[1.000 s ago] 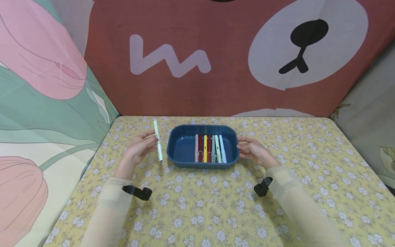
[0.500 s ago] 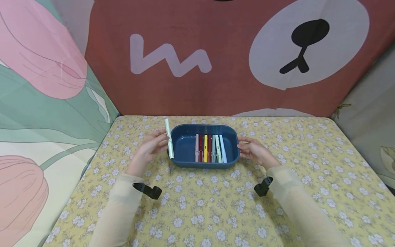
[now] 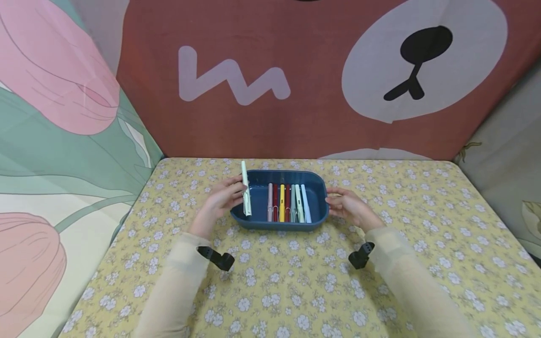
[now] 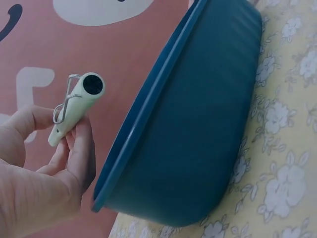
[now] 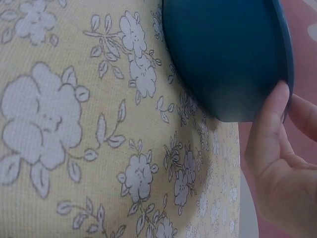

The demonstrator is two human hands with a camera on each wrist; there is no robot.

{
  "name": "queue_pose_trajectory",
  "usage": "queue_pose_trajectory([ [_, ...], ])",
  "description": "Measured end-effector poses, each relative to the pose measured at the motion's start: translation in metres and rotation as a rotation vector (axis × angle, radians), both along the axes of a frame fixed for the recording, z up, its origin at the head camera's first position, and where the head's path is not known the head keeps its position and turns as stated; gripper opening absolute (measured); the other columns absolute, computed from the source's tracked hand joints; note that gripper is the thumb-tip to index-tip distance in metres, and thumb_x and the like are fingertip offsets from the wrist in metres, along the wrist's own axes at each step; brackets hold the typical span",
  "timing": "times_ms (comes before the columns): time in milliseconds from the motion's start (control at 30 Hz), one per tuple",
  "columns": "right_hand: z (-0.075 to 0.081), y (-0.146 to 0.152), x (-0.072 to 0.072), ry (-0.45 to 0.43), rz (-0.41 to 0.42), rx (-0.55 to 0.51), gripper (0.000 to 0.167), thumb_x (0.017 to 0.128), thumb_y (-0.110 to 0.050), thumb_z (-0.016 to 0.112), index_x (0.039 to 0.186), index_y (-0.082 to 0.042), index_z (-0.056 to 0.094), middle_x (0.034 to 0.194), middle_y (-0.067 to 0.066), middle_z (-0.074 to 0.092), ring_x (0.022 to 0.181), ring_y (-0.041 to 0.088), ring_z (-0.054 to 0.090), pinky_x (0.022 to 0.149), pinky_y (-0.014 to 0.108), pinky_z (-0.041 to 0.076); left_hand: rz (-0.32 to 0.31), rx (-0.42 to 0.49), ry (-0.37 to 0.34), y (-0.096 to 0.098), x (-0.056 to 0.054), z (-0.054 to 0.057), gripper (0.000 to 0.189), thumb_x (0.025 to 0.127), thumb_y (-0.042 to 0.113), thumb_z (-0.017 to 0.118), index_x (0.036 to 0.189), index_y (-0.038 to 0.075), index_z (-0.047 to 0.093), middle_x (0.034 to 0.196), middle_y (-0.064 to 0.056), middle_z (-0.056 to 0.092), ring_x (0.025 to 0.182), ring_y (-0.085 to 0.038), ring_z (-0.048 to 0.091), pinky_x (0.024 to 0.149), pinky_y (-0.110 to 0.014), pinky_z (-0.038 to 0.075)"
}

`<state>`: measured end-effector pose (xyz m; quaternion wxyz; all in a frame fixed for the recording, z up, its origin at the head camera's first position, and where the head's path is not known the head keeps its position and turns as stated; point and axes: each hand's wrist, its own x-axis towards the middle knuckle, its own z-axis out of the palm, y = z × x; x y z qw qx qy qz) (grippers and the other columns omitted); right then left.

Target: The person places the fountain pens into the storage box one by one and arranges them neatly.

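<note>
My left hand (image 3: 221, 196) pinches a pale mint pen (image 3: 246, 197) between thumb and fingers, above the left end of a dark blue plastic tray (image 3: 279, 226). In the left wrist view the pen (image 4: 79, 101) points its round black end at the camera, and its silver wire clip shows. My right hand (image 3: 346, 204) grips the tray's right rim, with a finger on the outer wall (image 5: 228, 54) in the right wrist view. Inside the tray several pens lie side by side: pink (image 3: 270, 199), dark red (image 3: 275, 199), yellow (image 3: 282, 202), grey-green (image 3: 293, 202), pale green and light blue (image 3: 306, 206).
The tray stands on a table with a yellow floral cloth (image 3: 270, 286). A reddish-brown printed fabric (image 3: 296, 126) hangs behind the table, and a tulip-print one (image 3: 63, 155) on the left. Each wrist carries a small black camera (image 3: 216, 258).
My left hand has carried the mint pen rightward, from beside the tray to over its left end. My right hand has stayed at the right rim, and the tray has hardly moved.
</note>
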<state>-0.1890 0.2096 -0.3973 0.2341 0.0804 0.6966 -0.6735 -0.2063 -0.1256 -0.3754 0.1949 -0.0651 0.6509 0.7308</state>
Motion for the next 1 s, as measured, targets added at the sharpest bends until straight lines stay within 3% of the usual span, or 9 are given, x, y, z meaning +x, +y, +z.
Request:
queue_pose_trajectory([
  [67, 0.000, 0.000, 0.000, 0.002, 0.003, 0.000, 0.051, 0.099, -0.007, 0.046, 0.147, 0.000, 0.028, 0.080, -0.007, 0.064, 0.073, 0.005, 0.062, 0.069, 0.019, 0.057, -0.009, -0.020, 0.009, 0.003, 0.000, -0.001, 0.057, 0.096, 0.006, 0.047, 0.150, 0.009, 0.029, 0.146, -0.018, 0.041, 0.097, -0.006, 0.058, 0.079, -0.017, 0.052],
  [167, 0.000, 0.000, 0.000, 0.005, 0.008, 0.002, 0.051, 0.099, -0.007, 0.045, 0.147, 0.001, 0.028, 0.079, -0.007, 0.064, 0.073, 0.004, 0.062, 0.070, 0.019, 0.057, -0.012, -0.053, 0.033, 0.006, 0.000, -0.003, 0.058, 0.095, 0.006, 0.050, 0.149, 0.008, 0.031, 0.120, -0.007, 0.059, 0.092, -0.004, 0.060, 0.079, -0.018, 0.052],
  [267, 0.000, 0.000, 0.000, 0.008, 0.012, 0.008, 0.051, 0.099, -0.007, 0.045, 0.147, 0.001, 0.028, 0.078, -0.007, 0.064, 0.072, 0.004, 0.062, 0.071, 0.019, 0.057, 0.004, -0.077, 0.053, 0.011, 0.000, -0.005, 0.058, 0.093, 0.004, 0.053, 0.148, 0.007, 0.034, 0.099, 0.001, 0.062, 0.080, -0.001, 0.062, 0.075, -0.018, 0.054],
  [367, 0.000, 0.001, 0.000, 0.008, 0.012, 0.007, 0.051, 0.099, -0.007, 0.045, 0.147, 0.001, 0.027, 0.078, -0.007, 0.064, 0.072, 0.004, 0.062, 0.070, 0.019, 0.057, 0.016, -0.120, 0.060, 0.017, 0.000, -0.005, 0.057, 0.092, 0.005, 0.055, 0.146, 0.008, 0.038, 0.113, -0.009, 0.065, 0.082, -0.003, 0.063, 0.077, -0.020, 0.056],
  [500, -0.001, 0.001, 0.000, 0.004, 0.013, 0.003, 0.053, 0.099, -0.007, 0.045, 0.148, 0.000, 0.025, 0.078, -0.007, 0.064, 0.071, 0.004, 0.062, 0.069, 0.019, 0.057, 0.011, -0.192, 0.062, 0.025, -0.001, -0.005, 0.055, 0.092, 0.006, 0.056, 0.144, 0.009, 0.040, 0.141, -0.016, 0.050, 0.108, -0.019, 0.063, 0.093, -0.031, 0.056],
  [633, -0.001, 0.002, 0.000, 0.001, 0.016, 0.004, 0.053, 0.099, -0.007, 0.045, 0.148, 0.000, 0.025, 0.077, -0.007, 0.064, 0.070, 0.004, 0.062, 0.070, 0.019, 0.057, 0.007, -0.250, 0.071, 0.033, -0.002, -0.006, 0.052, 0.093, 0.007, 0.058, 0.142, 0.009, 0.043, 0.141, -0.014, 0.051, 0.122, -0.029, 0.056, 0.100, -0.040, 0.052],
  [1000, -0.002, 0.002, -0.002, 0.000, 0.013, 0.003, 0.053, 0.099, -0.007, 0.046, 0.148, 0.000, 0.026, 0.078, -0.008, 0.065, 0.072, 0.005, 0.063, 0.071, 0.020, 0.057, -0.011, -0.333, 0.051, 0.044, -0.006, -0.015, 0.049, 0.094, 0.005, 0.058, 0.141, 0.006, 0.045, 0.140, -0.017, 0.051, 0.121, -0.031, 0.057, 0.097, -0.040, 0.054],
])
